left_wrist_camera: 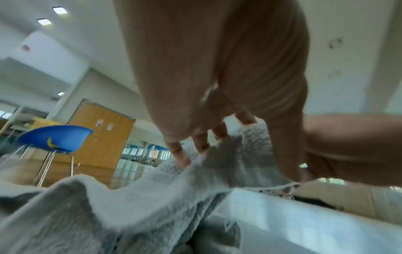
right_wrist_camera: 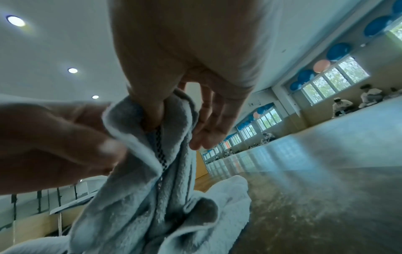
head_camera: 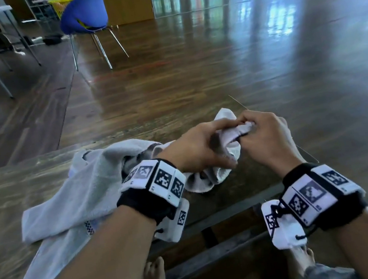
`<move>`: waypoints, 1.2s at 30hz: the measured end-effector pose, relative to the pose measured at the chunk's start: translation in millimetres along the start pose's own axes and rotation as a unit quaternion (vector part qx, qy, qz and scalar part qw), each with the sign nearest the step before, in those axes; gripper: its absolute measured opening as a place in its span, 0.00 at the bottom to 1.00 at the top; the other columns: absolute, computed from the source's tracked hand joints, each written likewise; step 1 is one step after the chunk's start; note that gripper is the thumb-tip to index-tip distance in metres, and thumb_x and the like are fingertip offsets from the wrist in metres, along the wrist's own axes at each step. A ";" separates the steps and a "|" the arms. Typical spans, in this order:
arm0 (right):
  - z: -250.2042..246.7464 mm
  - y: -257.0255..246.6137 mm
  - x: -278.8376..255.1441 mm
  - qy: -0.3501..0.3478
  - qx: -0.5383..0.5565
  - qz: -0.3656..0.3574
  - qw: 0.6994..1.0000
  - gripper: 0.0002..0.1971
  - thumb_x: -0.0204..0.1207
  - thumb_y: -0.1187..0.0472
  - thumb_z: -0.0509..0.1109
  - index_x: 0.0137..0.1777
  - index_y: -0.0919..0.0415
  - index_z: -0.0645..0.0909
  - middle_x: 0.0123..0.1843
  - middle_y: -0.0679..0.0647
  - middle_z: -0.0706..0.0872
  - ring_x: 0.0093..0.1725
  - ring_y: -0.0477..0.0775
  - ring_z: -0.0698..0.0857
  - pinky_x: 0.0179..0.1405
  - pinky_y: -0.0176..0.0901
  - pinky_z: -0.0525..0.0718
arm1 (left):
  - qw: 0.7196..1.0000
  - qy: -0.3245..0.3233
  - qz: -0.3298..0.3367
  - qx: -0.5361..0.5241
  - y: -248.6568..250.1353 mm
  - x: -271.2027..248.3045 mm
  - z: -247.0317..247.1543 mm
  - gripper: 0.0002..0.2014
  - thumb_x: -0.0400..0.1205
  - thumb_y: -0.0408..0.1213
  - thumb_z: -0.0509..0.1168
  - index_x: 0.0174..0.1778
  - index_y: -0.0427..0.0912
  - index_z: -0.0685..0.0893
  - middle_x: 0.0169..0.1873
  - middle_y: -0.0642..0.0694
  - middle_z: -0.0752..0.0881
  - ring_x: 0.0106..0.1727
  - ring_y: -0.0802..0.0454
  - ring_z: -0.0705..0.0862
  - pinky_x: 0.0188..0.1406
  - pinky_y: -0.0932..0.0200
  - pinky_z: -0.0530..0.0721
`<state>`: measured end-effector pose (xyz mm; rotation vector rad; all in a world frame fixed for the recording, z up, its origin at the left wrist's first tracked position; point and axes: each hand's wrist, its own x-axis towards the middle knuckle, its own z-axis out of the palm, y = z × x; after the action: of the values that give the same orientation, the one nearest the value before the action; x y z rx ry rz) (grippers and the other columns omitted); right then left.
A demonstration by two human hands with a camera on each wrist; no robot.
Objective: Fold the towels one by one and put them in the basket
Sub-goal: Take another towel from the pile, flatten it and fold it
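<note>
The right hand (right_wrist_camera: 185,72) pinches a bunched grey towel (right_wrist_camera: 147,185) with a checkered strip, its fingers (right_wrist_camera: 208,120) curled beside the folds. The left hand (right_wrist_camera: 54,141) grips the same towel from the left. Below lies the dark desk (right_wrist_camera: 315,206).

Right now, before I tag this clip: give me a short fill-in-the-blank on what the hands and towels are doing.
1. Both hands pinch the same bunched ____ towel.
2. The left hand and right hand meet above a ____ surface.
3. The chair in the background is ____.
4. No ____ for the folded towels shows in any view.

Missing words: white; wooden; blue; basket
</note>
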<state>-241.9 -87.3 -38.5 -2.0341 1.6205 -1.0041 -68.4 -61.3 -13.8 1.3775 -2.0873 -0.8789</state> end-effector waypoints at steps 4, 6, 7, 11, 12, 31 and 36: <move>-2.6 -2.1 5.3 0.022 0.038 0.026 0.999 0.12 0.64 0.46 0.67 0.44 0.43 0.89 0.38 0.44 0.89 0.41 0.47 0.84 0.35 0.42 0.79 | 0.993 0.089 0.054 0.054 -2.2 9.9 15.5 0.33 0.72 0.29 0.78 0.73 0.47 0.77 0.56 0.46 0.88 0.57 0.48 0.87 0.57 0.47 0.84; -4.5 -0.5 8.3 0.058 0.037 0.019 0.997 0.11 0.68 0.44 0.70 0.37 0.49 0.89 0.29 0.42 0.85 0.33 0.40 0.82 0.28 0.38 0.75 | 0.985 0.165 0.051 0.025 -1.3 13.1 22.4 0.29 0.73 0.28 0.76 0.69 0.45 0.77 0.49 0.42 0.90 0.49 0.46 0.88 0.48 0.45 0.86; -5.6 2.0 10.5 0.080 0.032 0.024 0.996 0.16 0.72 0.44 0.71 0.32 0.54 0.87 0.24 0.43 0.82 0.29 0.39 0.80 0.25 0.37 0.72 | 0.977 0.208 0.032 -0.016 -1.0 14.8 21.7 0.25 0.74 0.29 0.75 0.66 0.45 0.78 0.45 0.41 0.90 0.43 0.46 0.88 0.43 0.44 0.88; -11.0 11.1 19.4 0.104 0.073 0.095 0.987 0.24 0.77 0.41 0.70 0.34 0.63 0.88 0.21 0.45 0.82 0.39 0.52 0.84 0.29 0.37 0.70 | 0.942 0.333 -0.027 -0.026 -10.3 18.4 6.8 0.05 0.79 0.35 0.69 0.48 0.45 0.89 0.36 0.49 0.91 0.36 0.55 0.88 0.36 0.56 0.88; -10.8 11.1 20.7 0.094 0.065 0.093 0.989 0.23 0.77 0.40 0.71 0.38 0.62 0.89 0.25 0.46 0.85 0.43 0.53 0.86 0.30 0.37 0.72 | 0.939 0.341 -0.030 -0.017 -13.2 18.3 4.5 0.04 0.80 0.36 0.69 0.46 0.44 0.90 0.36 0.50 0.91 0.36 0.58 0.87 0.36 0.60 0.87; -40.7 39.1 40.5 0.194 0.126 0.089 0.969 0.13 0.79 0.55 0.66 0.50 0.63 0.86 0.49 0.56 0.91 0.53 0.57 0.89 0.49 0.45 0.84 | 0.946 0.268 -0.106 0.150 -63.0 -5.0 -37.5 0.07 0.75 0.28 0.64 0.31 0.34 0.80 0.30 0.34 0.83 0.33 0.44 0.76 0.32 0.52 0.68; -41.6 49.0 36.1 0.138 0.077 0.054 0.986 0.13 0.82 0.48 0.69 0.59 0.54 0.86 0.49 0.50 0.85 0.50 0.53 0.83 0.49 0.42 0.76 | 0.968 0.233 -0.089 -0.012 -77.3 -18.0 -34.0 0.13 0.79 0.30 0.60 0.33 0.44 0.87 0.29 0.50 0.86 0.31 0.59 0.78 0.34 0.60 0.76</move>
<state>-302.2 -129.0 -31.1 -1.7471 1.7063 -1.3730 9.4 -75.0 -48.6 1.5956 -1.6119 -0.5709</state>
